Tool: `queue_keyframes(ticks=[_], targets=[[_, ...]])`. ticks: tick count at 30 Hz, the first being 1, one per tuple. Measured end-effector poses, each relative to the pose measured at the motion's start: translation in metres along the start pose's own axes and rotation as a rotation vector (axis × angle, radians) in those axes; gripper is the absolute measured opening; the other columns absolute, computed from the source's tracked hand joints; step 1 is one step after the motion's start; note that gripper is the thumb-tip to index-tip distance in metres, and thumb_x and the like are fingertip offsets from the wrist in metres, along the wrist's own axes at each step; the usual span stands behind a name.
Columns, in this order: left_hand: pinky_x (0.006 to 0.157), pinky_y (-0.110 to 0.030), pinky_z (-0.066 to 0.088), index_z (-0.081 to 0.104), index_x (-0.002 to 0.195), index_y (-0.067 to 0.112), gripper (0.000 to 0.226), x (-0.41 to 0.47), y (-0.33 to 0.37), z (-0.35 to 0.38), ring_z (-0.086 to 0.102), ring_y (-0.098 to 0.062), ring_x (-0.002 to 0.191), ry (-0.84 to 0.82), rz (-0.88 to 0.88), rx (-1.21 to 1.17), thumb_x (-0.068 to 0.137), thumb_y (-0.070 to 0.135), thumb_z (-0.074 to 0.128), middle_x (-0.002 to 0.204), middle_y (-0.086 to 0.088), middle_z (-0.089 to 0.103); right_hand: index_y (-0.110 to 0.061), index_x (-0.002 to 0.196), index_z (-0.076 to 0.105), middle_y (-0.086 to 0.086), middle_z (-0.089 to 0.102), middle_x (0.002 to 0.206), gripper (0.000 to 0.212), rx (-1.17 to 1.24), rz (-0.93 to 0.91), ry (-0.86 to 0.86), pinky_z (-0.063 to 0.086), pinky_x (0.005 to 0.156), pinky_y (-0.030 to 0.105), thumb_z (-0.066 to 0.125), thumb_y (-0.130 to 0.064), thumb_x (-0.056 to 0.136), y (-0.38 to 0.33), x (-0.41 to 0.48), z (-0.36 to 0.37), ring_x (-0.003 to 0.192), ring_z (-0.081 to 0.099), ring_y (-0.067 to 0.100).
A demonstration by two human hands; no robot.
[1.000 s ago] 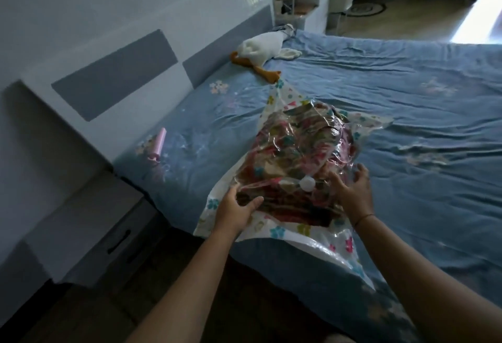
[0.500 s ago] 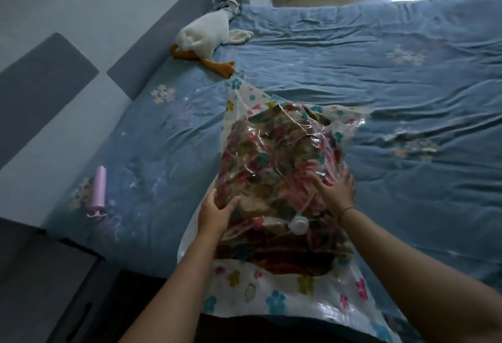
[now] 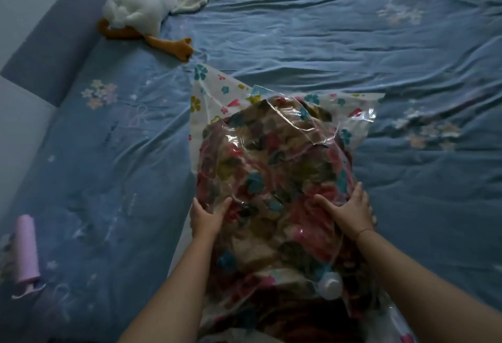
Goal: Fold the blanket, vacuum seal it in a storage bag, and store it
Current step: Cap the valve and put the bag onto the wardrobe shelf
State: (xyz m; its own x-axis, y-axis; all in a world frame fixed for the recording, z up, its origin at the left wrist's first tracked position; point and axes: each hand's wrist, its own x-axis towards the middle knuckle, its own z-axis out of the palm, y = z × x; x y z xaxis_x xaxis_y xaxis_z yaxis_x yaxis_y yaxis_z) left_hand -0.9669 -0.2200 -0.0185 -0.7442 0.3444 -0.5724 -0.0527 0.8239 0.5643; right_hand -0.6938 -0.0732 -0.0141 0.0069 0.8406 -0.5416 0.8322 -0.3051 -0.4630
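A clear storage bag [image 3: 350, 109] with a flower-printed white border lies on the blue bed, bulging with a folded floral blanket [image 3: 271, 174] inside. A white round valve [image 3: 330, 285] sits on the bag's near right part. My left hand [image 3: 205, 217] grips the bag's left side, thumb on top and fingers round the edge. My right hand [image 3: 346, 211] rests on the bag's right side with fingers spread along the bulge.
The blue bed sheet [image 3: 339, 30] spreads wide to the right and far side. A white plush goose [image 3: 141, 3] with orange feet lies at the far left by the grey headboard [image 3: 51, 49]. A pink hand pump [image 3: 25, 250] lies at the left edge.
The view has tilted down and closer to the bed. Both hands have slid further up the sides of the bag, away from the valve.
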Motion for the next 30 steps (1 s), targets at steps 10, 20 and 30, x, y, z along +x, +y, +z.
queue_keyframes(ticks=[10, 20, 30], targets=[[0.093, -0.042, 0.043, 0.043, 0.131, -0.001, 0.105, 0.023, 0.000, 0.019, 0.051, -0.037, 0.125, 0.032, -0.094, 0.213, 0.067, 0.079, 0.063, 0.136, -0.018, 0.052, -0.010, 0.115, 0.049, 0.014, 0.057, 0.114, 0.109, 0.016, 0.026, 0.081, 0.048, 0.086, 0.044, 0.056, -0.092, 0.042, 0.008, 0.022, 0.005, 0.107, 0.056, 0.037], [0.088, -0.040, 0.050, 0.057, 0.123, 0.007, 0.101, -0.061, -0.025, -0.001, 0.062, -0.035, 0.110, -0.069, 0.020, 0.219, 0.054, 0.080, 0.068, 0.121, -0.013, 0.066, -0.015, 0.092, 0.058, 0.007, 0.065, 0.087, 0.077, 0.110, 0.023, 0.096, 0.040, 0.061, 0.033, 0.062, -0.083, 0.055, 0.055, -0.055, -0.026, 0.071, 0.055, 0.026], [0.087, -0.035, 0.047, 0.059, 0.125, 0.012, 0.081, -0.172, 0.047, 0.005, 0.062, -0.030, 0.113, -0.229, 0.393, 0.333, 0.069, 0.070, 0.072, 0.125, -0.007, 0.066, -0.013, 0.098, 0.067, 0.012, 0.072, 0.096, 0.075, 0.439, 0.181, 0.388, 0.048, 0.071, 0.034, 0.067, -0.075, 0.056, 0.138, -0.184, -0.111, 0.089, 0.066, 0.031]])
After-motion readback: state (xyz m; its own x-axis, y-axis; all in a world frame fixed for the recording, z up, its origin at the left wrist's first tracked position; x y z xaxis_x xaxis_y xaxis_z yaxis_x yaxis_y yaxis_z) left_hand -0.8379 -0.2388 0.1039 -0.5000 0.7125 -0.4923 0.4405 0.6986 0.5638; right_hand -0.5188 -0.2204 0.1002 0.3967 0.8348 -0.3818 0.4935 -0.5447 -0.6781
